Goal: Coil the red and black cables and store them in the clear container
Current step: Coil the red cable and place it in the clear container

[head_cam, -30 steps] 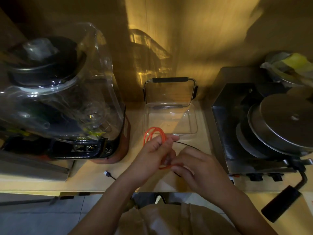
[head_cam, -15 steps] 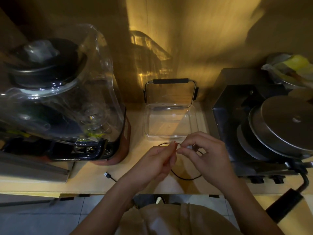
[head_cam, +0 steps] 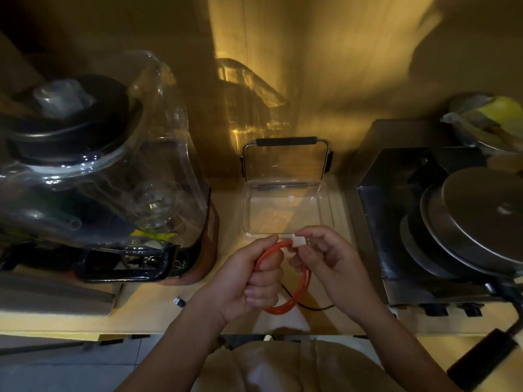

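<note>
Red cable point(head_cam: 304, 290) looped, left hand point(head_cam: 254, 281) fisted round the coil, right hand point(head_cam: 331, 261) pinching its white plug point(head_cam: 300, 241) just short of the clear container point(head_cam: 328, 213). Coiling nearly done; next, drop it in. Black cable point(head_cam: 311, 306) waits on the bench point(head_cam: 147, 312).

Two hands show, the left hand point(head_cam: 254, 281) and the right hand point(head_cam: 331, 264). There are two cables: one red cable point(head_cam: 297, 299) and one black cable point(head_cam: 314, 307). One clear container point(head_cam: 328, 210) stands open, beside one blender point(head_cam: 99, 171).
</note>
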{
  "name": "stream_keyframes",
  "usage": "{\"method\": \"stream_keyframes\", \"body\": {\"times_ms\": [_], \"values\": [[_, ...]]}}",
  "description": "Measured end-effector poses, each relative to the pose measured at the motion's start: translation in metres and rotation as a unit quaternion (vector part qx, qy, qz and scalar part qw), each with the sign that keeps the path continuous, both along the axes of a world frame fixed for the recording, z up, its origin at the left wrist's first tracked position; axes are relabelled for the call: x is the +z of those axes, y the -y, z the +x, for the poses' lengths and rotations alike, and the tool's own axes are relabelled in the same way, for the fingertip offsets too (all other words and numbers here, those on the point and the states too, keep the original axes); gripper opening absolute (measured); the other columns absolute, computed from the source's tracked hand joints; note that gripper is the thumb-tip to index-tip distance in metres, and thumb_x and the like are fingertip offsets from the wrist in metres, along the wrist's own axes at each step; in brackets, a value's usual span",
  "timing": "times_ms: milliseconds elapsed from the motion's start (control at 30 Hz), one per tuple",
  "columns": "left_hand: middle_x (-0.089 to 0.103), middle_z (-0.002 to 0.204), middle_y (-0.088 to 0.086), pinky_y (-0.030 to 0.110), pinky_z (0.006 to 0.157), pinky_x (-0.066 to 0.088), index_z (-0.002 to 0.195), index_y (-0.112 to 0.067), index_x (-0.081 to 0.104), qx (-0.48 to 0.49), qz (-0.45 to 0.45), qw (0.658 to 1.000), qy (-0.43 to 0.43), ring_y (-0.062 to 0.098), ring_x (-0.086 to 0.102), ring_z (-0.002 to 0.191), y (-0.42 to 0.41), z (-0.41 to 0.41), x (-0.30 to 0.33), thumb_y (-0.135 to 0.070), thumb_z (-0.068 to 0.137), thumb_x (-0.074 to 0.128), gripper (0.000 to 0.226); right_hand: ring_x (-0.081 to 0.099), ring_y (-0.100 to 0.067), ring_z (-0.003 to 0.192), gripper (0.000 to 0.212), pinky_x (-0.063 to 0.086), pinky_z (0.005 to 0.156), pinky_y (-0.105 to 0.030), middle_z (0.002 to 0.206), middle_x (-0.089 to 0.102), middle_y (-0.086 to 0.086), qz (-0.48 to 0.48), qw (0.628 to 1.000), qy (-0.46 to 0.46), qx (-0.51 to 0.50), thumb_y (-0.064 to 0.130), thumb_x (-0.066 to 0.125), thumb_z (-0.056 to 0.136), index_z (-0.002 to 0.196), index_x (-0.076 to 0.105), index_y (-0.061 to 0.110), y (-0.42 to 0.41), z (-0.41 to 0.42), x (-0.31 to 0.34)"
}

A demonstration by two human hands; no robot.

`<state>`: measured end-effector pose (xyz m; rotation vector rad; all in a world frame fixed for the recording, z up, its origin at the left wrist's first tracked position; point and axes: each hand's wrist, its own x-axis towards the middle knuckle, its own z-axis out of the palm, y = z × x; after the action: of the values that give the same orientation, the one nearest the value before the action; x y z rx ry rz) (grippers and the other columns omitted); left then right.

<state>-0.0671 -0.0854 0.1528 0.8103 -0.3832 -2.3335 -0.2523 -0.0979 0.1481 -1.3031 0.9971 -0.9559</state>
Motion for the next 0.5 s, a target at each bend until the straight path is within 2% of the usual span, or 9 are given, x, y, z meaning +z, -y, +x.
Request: {"method": "stream_keyframes", "body": {"times_ms": [67, 133, 267, 400, 500], "values": [[0.031, 0.038, -0.008, 0.018, 0.032, 0.015, 0.06, -0.017, 0.05, 0.009, -0.003, 0.999, 0.039, 0.004, 0.025, 0.029, 0.003, 0.0, -0.001, -0.047, 0.095, 0.046, 0.047, 0.067, -0.021, 0.069, 0.025, 0.055, 0.063, -0.03, 0.088, 0.074, -0.006, 0.03, 0.999, 0.009, -0.009, 0.02, 0.061, 0.086, 0.109, 0.064, 0.011, 0.004, 0.0, 0.0], [0.03, 0.04, -0.007, 0.018, 0.033, 0.015, 0.069, -0.014, 0.056, 0.023, -0.013, 0.994, 0.107, 0.005, 0.025, 0.029, 0.006, -0.001, 0.0, -0.048, 0.095, 0.047, 0.043, 0.064, -0.024, 0.063, 0.023, 0.055, 0.058, -0.033, 0.081, 0.072, -0.008, 0.048, 0.999, 0.015, -0.017, 0.021, 0.061, 0.086, 0.107, 0.066, 0.011, 0.008, -0.001, 0.0], [0.028, 0.043, -0.004, 0.017, 0.033, 0.016, 0.082, -0.011, 0.059, 0.051, -0.026, 0.979, 0.195, 0.006, 0.023, 0.032, 0.015, -0.003, -0.001, -0.046, 0.096, 0.05, 0.039, 0.062, -0.025, 0.059, 0.02, 0.053, 0.052, -0.03, 0.078, 0.069, -0.016, 0.066, 0.997, 0.003, -0.035, 0.023, 0.058, 0.089, 0.102, 0.07, 0.012, 0.015, 0.002, -0.003], [0.029, 0.05, -0.002, 0.02, 0.037, 0.015, 0.085, -0.01, 0.062, 0.074, -0.023, 0.971, 0.228, 0.008, 0.022, 0.039, 0.023, -0.001, -0.005, -0.042, 0.097, 0.05, 0.036, 0.058, -0.019, 0.052, 0.013, 0.05, 0.048, -0.024, 0.065, 0.065, -0.004, 0.083, 0.996, -0.012, -0.043, 0.011, 0.059, 0.093, 0.098, 0.07, 0.011, 0.023, 0.008, -0.008], [0.037, 0.058, 0.001, 0.021, 0.042, 0.02, 0.079, -0.012, 0.061, 0.097, -0.039, 0.966, 0.237, 0.01, 0.025, 0.046, 0.032, 0.002, -0.007, -0.035, 0.097, 0.051, 0.031, 0.056, -0.014, 0.048, 0.012, 0.049, 0.046, -0.02, 0.062, 0.065, -0.001, 0.105, 0.992, -0.02, -0.065, 0.007, 0.057, 0.094, 0.099, 0.068, 0.004, 0.032, 0.01, -0.012]]}}
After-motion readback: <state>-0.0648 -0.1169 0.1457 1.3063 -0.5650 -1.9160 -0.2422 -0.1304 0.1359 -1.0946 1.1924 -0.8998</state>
